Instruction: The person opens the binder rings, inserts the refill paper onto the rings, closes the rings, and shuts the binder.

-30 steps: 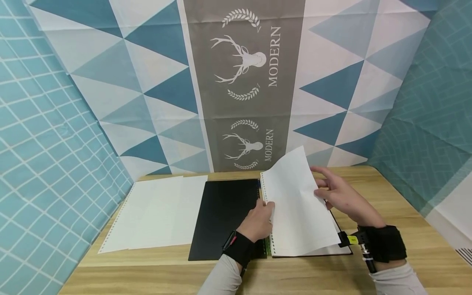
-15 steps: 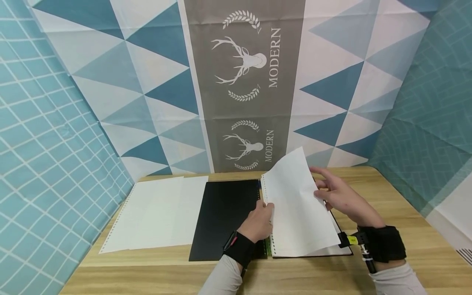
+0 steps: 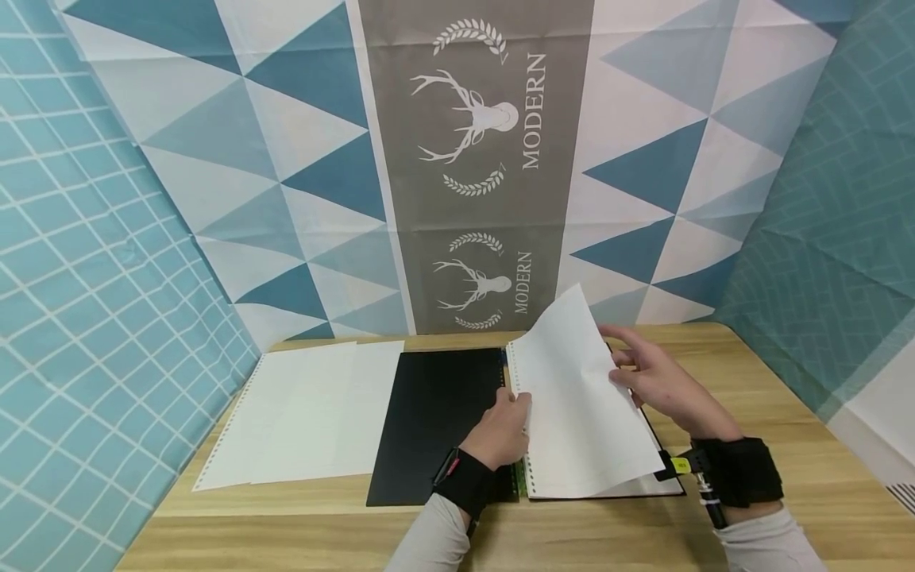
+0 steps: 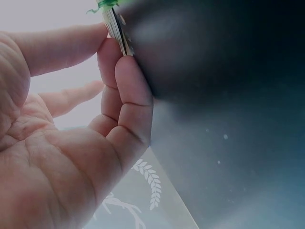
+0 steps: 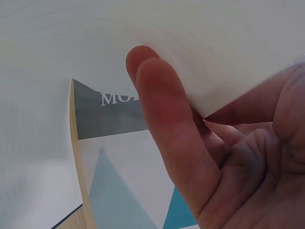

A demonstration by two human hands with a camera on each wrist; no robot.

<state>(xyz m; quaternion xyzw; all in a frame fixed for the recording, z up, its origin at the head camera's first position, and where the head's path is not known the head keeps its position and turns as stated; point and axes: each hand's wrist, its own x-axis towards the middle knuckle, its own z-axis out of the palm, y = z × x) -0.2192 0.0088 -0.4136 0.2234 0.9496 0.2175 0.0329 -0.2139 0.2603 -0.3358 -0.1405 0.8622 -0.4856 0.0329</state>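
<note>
A loose-leaf binder lies open, its black cover (image 3: pixel 436 421) to the left and white hole-punched sheets to the right. My left hand (image 3: pixel 498 429) pinches the holed inner edge of the page stack beside the spine. In the left wrist view, thumb and fingertips (image 4: pixel 131 78) grip the layered page edges (image 4: pixel 116 31), just below something green (image 4: pixel 106 5). The top white sheet (image 3: pixel 572 397) is lifted and bowed, its far corner raised. At its right edge my right hand (image 3: pixel 661 381) pinches it, with some fingers (image 5: pixel 164 105) extended underneath.
Overlapping loose punched sheets (image 3: pixel 293 413) lie flat left of the binder on the wooden table (image 3: pixel 286 528). Patterned cloth (image 3: pixel 472 175) rises behind the table's back edge, with tiled-pattern covering (image 3: pixel 93 262) along the left side.
The lifted sheet's far corner has shifted slightly left, and its near right corner a little to the right. Both hands keep nearly the same place and hold.
</note>
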